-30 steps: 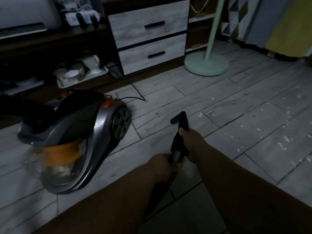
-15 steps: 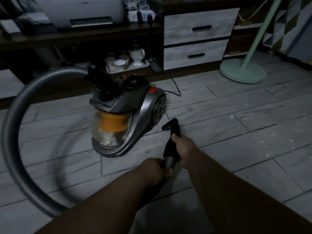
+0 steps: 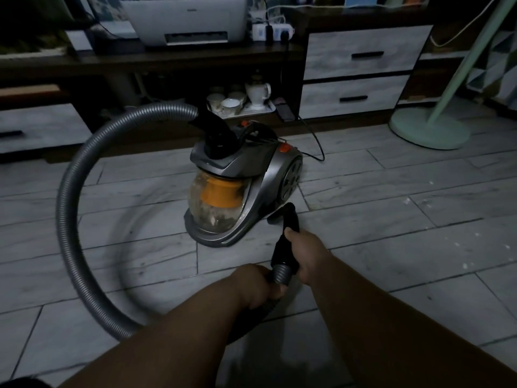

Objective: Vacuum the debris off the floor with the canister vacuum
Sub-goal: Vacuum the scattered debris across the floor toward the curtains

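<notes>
The right hand (image 3: 306, 252) is gripping the smooth black plastic tube (image 3: 288, 233), with the fingers curled around it. Just behind it, the left hand (image 3: 251, 284) is wrapping its fingers around the ribbed grey hose (image 3: 67, 219). This hose is making a big round loop to the left and is entering a curved black connector on top of the canister vacuum (image 3: 251, 166).

The vacuum is standing on the floor (image 3: 377, 219) just ahead of the hands. It has a glossy grey shell, a round wheel (image 3: 291, 177) and a transparent dust bin (image 3: 215, 208) with an orange cylinder inside. The slanted end of the tube is hanging near the wheel.

The debris (image 3: 464, 266), small white crumbs, is lying on the grey marble-like tiles to the right, well apart from the tube. Behind, a tray (image 3: 268, 110) is holding white ceramic cups, beside pale drawers (image 3: 358, 65) and a round mint-green base (image 3: 428, 133).
</notes>
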Tool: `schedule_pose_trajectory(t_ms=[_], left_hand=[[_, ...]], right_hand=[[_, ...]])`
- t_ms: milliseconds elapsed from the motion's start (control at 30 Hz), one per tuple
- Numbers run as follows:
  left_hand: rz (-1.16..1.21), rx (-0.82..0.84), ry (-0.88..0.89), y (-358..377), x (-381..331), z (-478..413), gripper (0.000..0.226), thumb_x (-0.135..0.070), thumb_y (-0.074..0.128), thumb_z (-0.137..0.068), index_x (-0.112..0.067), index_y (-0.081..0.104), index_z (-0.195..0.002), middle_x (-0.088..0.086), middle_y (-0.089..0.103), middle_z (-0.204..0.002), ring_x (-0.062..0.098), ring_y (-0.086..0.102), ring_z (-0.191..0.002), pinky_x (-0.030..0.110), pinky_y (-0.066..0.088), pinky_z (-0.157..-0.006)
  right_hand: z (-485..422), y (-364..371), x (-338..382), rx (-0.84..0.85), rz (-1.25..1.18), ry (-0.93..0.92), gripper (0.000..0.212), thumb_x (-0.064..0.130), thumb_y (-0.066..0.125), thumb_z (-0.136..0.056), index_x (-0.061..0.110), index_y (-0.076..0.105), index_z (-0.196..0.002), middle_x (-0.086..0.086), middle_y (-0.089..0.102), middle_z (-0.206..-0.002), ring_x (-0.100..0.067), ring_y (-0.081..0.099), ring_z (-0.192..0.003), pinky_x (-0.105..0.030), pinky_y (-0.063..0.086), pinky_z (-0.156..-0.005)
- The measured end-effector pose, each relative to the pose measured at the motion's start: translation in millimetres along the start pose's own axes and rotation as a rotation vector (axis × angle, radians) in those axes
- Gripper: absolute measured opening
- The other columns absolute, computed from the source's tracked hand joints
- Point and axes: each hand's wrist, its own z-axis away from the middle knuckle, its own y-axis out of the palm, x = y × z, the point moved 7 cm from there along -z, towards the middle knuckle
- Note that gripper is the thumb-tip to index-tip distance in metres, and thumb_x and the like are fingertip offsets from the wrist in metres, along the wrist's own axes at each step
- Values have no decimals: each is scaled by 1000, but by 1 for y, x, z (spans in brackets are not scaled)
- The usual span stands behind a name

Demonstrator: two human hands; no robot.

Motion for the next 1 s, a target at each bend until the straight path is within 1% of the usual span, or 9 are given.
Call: schedule_pose_trajectory(t_ms=[100,200,367,467,567,633,767,900,1000], left_hand=[[4,4,1,-2,-3,9,51,-46,57,-88,-17,56,-130,8,58,-129,22,54,-118,25,40,-94],[-8,2,2,-3,-2,16,51,-46,57,-88,-16,56,-130,9,57,-130,22,53,-119,26,40,-95],[13,0,21,0,-2,20,52,-45,57,-88,-18,54,-133,8,56,-132,21,52,-120,24,39,-95],[0,17,49,2,-10,17,54,-46,54,-90,-18,50,-136,8,53,-136,22,50,-123,26,38,-99],[34,28,86,8,-22,9,51,-44,55,-90,-19,52,-134,7,55,-135,22,52,-121,26,38,-98],[41,43,110,15,-32,2,51,-44,56,-90,-20,52,-134,5,55,-135,20,52,-121,22,37,-95],[112,80,131,27,-53,-15,52,-43,62,-86,-25,52,-134,1,57,-132,16,54,-117,18,38,-88],[180,94,152,37,-77,-25,51,-41,65,-83,-26,56,-130,-1,61,-124,8,55,-95,16,37,-79],[198,103,176,39,-91,-32,46,-39,65,-84,-25,58,-127,-3,62,-118,7,55,-92,16,39,-77]], right_hand=[[6,-2,1,5,-16,15,37,27,52,-99,5,52,-128,-12,60,-92,-30,60,-82,-40,52,-73],[12,0,0,2,-26,31,38,27,52,-99,3,52,-128,-12,59,-89,-29,60,-78,-36,50,-65],[15,-2,-4,-14,-48,42,40,26,52,-99,0,51,-129,-12,59,-89,-29,59,-77,-38,49,-66],[11,-11,-1,-44,-64,43,46,28,52,-99,-2,47,-134,-18,59,-107,-31,59,-81,-42,49,-75],[6,-29,0,-104,-55,37,52,30,53,-98,-3,45,-137,-24,55,-124,-38,59,-101,-49,49,-90],[4,-45,1,-132,-43,32,51,31,52,-98,-3,45,-136,-21,57,-116,-39,58,-102,-50,48,-93],[0,-76,6,-155,-79,4,46,28,49,-100,0,45,-136,-13,56,-91,-29,56,-78,-42,46,-76],[-4,-107,13,-213,-73,32,53,32,51,-99,2,41,-141,-23,52,-129,-38,55,-107,-46,47,-91],[-8,-121,17,-264,-80,33,57,33,53,-98,0,39,-142,-24,49,-134,-40,53,-116,-46,47,-94]])
